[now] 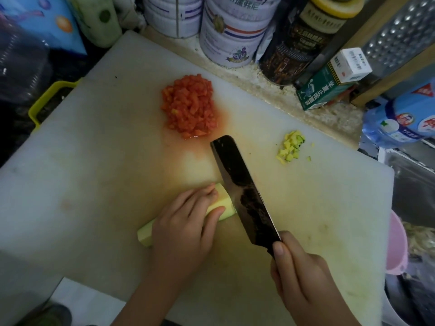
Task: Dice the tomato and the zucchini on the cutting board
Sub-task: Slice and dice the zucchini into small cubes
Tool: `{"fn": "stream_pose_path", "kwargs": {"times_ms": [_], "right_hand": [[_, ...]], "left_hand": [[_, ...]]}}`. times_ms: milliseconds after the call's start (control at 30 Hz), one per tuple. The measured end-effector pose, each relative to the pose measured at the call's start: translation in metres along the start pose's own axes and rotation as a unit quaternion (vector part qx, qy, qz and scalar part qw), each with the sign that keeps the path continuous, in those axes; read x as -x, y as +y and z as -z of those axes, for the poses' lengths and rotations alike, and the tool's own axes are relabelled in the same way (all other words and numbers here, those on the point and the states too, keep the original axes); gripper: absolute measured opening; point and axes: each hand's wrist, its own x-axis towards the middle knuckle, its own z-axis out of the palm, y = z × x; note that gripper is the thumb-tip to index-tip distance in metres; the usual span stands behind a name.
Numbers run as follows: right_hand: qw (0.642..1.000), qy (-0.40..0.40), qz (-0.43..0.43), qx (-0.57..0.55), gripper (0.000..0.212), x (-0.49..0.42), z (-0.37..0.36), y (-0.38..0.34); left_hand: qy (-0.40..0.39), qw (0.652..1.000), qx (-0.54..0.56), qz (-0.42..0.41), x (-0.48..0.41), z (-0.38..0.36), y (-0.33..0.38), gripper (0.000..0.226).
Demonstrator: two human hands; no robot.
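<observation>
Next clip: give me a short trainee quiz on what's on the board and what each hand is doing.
1. True or false: the tomato pile on the cutting board is already diced.
2. The left hand holds down: A the tomato pile, B the zucchini piece, C a spoon.
3. What does the right hand grip?
Key: 1 true; 2 B; 3 the knife.
</observation>
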Motion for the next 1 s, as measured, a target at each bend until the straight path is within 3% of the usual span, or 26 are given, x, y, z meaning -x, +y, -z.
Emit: {"fn": "stream_pose_path", "kwargs": {"times_ms": [333, 500, 700, 1000], "right_hand": [[0.999, 0.010, 0.012, 0.035, 0.041, 0.005, -0.002, -0.004], [0.984, 0.013, 0.037, 0.172, 0.034, 0.004, -0.007, -0.015], [0.957, -0.004, -0.015, 0.289, 0.041, 0.006, -0.018, -0.036], [0.966, -0.059, -0.020, 0.252, 0.036, -0.012, -0.020, -0.023]], "left_hand": [[-0.001, 1.000, 0.006, -0.008, 0.000, 0.001, -0.001, 0.024], [0.014, 1.000, 0.000, -0.015, 0.001, -0.001, -0.001, 0.019], [0.015, 1.000, -0.008, -0.009, 0.002, 0.000, -0.001, 0.018], [0.006, 1.000, 0.004, -0.006, 0.001, 0.000, 0.000, 0.017]]}}
